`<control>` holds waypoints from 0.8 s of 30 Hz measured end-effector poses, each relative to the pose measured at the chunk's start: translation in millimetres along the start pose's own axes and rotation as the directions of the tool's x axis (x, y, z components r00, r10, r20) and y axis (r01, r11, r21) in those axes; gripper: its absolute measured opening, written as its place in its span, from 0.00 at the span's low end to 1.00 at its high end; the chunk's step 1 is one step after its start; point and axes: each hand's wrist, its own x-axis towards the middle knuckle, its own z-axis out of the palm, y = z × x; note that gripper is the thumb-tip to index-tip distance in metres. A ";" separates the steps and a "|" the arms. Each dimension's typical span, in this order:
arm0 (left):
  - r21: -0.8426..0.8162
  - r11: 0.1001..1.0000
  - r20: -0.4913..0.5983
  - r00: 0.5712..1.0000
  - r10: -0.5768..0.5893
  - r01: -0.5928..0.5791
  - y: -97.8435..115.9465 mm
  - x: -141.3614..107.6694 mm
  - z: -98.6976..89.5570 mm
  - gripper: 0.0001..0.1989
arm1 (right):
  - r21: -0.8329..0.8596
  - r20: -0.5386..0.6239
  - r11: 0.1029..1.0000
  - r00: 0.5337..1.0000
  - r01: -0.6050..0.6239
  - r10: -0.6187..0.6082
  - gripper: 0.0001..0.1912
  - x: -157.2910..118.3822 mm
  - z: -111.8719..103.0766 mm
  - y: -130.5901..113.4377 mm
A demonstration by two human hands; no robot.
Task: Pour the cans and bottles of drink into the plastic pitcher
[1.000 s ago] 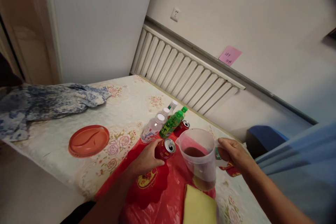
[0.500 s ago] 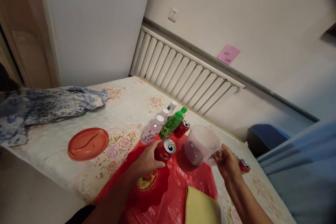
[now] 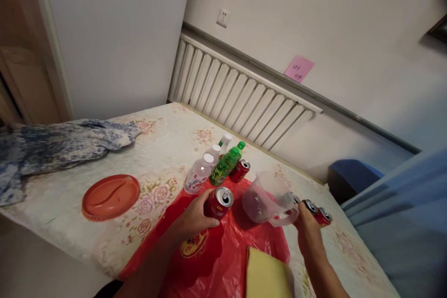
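Observation:
My left hand [image 3: 197, 216] is wrapped round a red can [image 3: 219, 202] with its opened top facing up. To its right a translucent pitcher [image 3: 260, 200] with dark liquid stands on red plastic [image 3: 223, 260]. At the pitcher's handle [image 3: 288, 218] is my right hand [image 3: 307, 223], its fingers off the loop and partly hidden. Beyond that hand are red cans [image 3: 324, 216], partly covered by it. Another red can [image 3: 240, 171] stands behind the pitcher, beside a green bottle [image 3: 225, 166] and a clear bottle with a white cap [image 3: 199, 174].
An orange-red oval lid [image 3: 111, 197] lies at the left on the flowered tablecloth [image 3: 157, 135]. Blue-white cloth [image 3: 70, 144] is bunched at the far left. A yellow cloth or pad [image 3: 268, 274] lies at the front. A radiator [image 3: 237, 93] runs behind the table.
The pitcher has gone from tilted to upright. My right hand has let go of its handle. More of the cans at the right now show. My left hand still holds its can.

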 end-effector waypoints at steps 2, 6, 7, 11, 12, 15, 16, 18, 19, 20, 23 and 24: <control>0.008 1.000 0.011 1.000 0.001 -0.001 0.8 0.1 0.8 0.36 | -0.222 -0.117 0.973 0.990 0.055 -0.083 0.22 -14.6 -8.2 -11.7; 0.052 0.999 0.013 1.000 0.001 -0.002 5.3 -2.2 4.2 0.36 | -0.359 -0.046 0.912 0.972 0.198 -0.229 0.22 -64.5 1.1 -33.9; 0.058 0.998 0.017 1.000 0.002 -0.003 7.0 -3.5 5.6 0.36 | -0.342 0.029 0.912 0.972 0.227 -0.232 0.22 -78.1 9.0 -37.2; 0.123 0.992 0.027 0.999 -0.020 0.016 14.2 -12.8 13.5 0.36 | -0.250 0.332 0.952 0.939 0.178 -0.088 0.33 -120.2 43.7 -36.3; 0.153 0.988 0.020 1.000 -0.025 0.021 15.5 -15.8 16.2 0.36 | -0.231 0.366 0.962 0.929 0.143 -0.050 0.36 -126.8 49.6 -33.5; 0.221 0.975 -0.006 1.000 -0.026 0.027 16.8 -24.4 27.8 0.37 | -0.171 0.402 0.985 0.915 0.037 0.036 0.40 -138.3 56.3 -25.2; 0.228 0.973 -0.014 1.000 -0.025 0.027 16.2 -26.6 33.5 0.37 | -0.146 0.392 0.989 0.919 0.008 0.050 0.40 -140.2 55.4 -24.0; 0.218 0.976 -0.013 1.000 -0.022 0.024 13.6 -29.9 48.3 0.37 | -0.095 0.373 0.995 0.926 -0.032 0.065 0.39 -142.5 50.2 -25.3; 0.204 0.979 -0.002 1.000 -0.021 0.021 11.6 -31.2 57.4 0.37 | -0.075 0.370 0.996 0.927 -0.044 0.069 0.39 -143.1 46.4 -27.9; 0.185 0.983 0.012 1.000 -0.021 0.019 9.2 -32.4 67.6 0.36 | -0.063 0.370 0.997 0.926 -0.055 0.074 0.38 -143.5 41.7 -31.3; 0.125 0.992 0.068 0.998 -0.017 0.008 1.3 -36.7 101.2 0.35 | -0.057 0.369 0.995 0.924 -0.084 0.099 0.35 -143.9 23.9 -41.2; 0.114 0.993 0.080 0.997 -0.009 0.000 -0.8 -38.4 112.7 0.34 | -0.059 0.360 0.994 0.927 -0.090 0.106 0.35 -143.7 16.8 -42.4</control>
